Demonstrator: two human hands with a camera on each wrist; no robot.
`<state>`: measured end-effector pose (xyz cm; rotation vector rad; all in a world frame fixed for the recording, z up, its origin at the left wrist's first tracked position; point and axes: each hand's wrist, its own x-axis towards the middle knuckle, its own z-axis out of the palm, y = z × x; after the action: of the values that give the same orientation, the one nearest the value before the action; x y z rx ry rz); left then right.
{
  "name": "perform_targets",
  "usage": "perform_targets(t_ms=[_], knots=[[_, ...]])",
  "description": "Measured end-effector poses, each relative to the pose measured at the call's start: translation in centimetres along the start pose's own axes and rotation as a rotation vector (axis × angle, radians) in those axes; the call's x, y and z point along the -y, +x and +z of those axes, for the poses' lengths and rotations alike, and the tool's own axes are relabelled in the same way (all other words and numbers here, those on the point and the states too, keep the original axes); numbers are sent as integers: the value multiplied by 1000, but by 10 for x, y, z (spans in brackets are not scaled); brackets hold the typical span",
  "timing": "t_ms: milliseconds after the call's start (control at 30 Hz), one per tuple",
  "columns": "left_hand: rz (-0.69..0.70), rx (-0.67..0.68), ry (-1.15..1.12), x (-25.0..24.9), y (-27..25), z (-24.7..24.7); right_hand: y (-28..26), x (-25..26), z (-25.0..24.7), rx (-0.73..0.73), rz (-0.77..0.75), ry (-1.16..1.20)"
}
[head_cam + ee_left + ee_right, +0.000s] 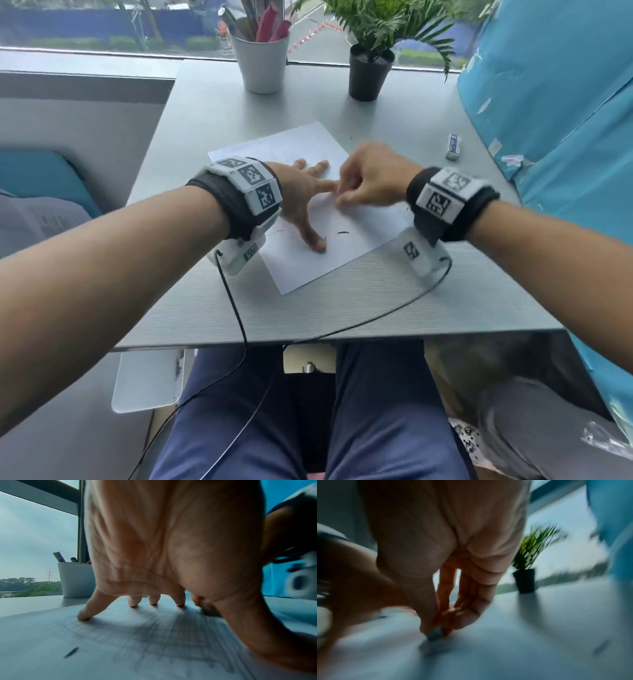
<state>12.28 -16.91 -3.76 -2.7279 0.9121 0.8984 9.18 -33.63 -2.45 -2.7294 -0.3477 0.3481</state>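
While left hand (301,198) presses paper (308,270), fingers (91,608) spread | right hand (373,178) pinches small grey eraser (435,634); head view hides it

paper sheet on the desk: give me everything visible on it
The sheet is a single white rectangle, thin like plain paper, lying flat on the grey table, turned askew to its front edge. Faint pencil lines in a grid show on it, with a few short dark specks near the thumb. The left hand presses it with spread fingertips; the right hand pinches a small grey lump against it.
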Motion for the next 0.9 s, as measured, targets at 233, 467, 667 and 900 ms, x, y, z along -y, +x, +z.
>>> perform_targets(t_ms=[233,467,667,900], knots=[[22,-11,-8,2,1,2,-20,25,19,46,-118,-47],[-24,0,16,-4,-2,-2,4,0,-2,-104,45,-39],[-9,16,17,-6,-4,-3,-5,16,6,52,-66,-58],[-15,25,12,-3,1,-1,-9,26,18,-15,-59,-33]])
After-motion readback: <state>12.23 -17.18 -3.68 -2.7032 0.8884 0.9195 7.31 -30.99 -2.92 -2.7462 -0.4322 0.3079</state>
